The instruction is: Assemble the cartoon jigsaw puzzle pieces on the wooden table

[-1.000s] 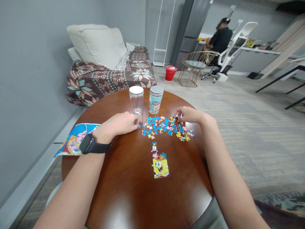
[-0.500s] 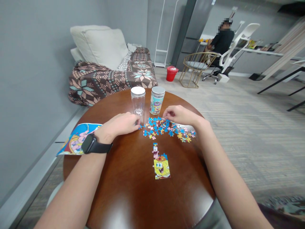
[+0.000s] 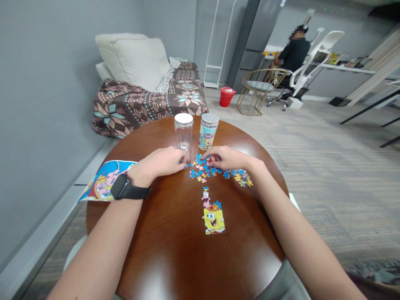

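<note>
Loose jigsaw puzzle pieces (image 3: 204,170), mostly blue with some pink and yellow, lie heaped on the round table. My right hand (image 3: 229,159) reaches over this heap, thumb and fingers apart, the tips among the pieces. At the heap's left edge rests my left hand (image 3: 167,160), its fingers curled in and a blue piece by the tips; whether they grip it is hidden. Nearer to me lies a joined puzzle section (image 3: 214,218) with a yellow cartoon face, and a narrow strip with a pink figure (image 3: 206,197) runs up from its left side.
Behind the heap stand a clear lidded jar (image 3: 183,132) and a printed jar (image 3: 208,132). A colourful picture sheet (image 3: 108,179) lies partly under my left wrist. Beyond the brown table (image 3: 156,246) are a covered sofa (image 3: 150,100), a red bin (image 3: 226,98) and a seated person (image 3: 295,54).
My right hand has moved left across the heap, and its fingers have spread apart. My left hand stays at the heap's left edge. The view has shifted slightly.
</note>
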Demonstrator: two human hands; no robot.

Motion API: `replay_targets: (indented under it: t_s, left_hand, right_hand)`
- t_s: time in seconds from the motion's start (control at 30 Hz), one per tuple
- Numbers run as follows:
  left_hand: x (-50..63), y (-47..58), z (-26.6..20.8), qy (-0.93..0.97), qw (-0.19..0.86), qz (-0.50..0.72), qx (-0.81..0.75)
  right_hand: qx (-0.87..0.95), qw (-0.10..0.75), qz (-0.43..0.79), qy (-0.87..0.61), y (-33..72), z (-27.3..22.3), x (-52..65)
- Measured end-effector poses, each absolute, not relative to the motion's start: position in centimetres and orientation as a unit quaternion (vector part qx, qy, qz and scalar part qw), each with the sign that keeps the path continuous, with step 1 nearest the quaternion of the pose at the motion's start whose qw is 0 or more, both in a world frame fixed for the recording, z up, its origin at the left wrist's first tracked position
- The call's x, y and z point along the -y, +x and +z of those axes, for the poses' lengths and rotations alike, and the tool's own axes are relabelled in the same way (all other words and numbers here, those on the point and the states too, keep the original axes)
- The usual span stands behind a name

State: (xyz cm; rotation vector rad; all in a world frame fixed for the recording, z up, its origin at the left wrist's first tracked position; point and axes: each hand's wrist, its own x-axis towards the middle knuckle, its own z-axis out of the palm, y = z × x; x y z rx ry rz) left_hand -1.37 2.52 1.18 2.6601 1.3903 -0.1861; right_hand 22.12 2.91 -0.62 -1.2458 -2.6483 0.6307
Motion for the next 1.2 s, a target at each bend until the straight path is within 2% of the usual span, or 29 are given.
replay_targets:
  t_s: [0.23, 0.5, 0.67, 1.2]
  left_hand:
    - [-2.4, -1.3, 1.3, 0.883, 0.066, -0.064, -0.461]
    - [-2.5, -1.4, 1.2, 0.879, 0.066, -0.066, -0.467]
    - [-2.6, -1.4, 1.1, 0.884, 0.064, -0.061, -0.460]
    - [-2.6, -1.4, 1.0, 0.883, 0.064, -0.061, -0.461]
  right_hand:
    - [0.867, 0.091, 0.232, -0.432, 22.4, -0.8, -2.9]
    - [0.823, 0.132, 0.346, -0.431, 23.0, 0.4, -2.6]
    - [0.810, 0.164, 0.365, -0.429, 23.4, 1.1, -2.4]
    - [0.812, 0.113, 0.344, -0.458, 23.8, 1.3, -2.3]
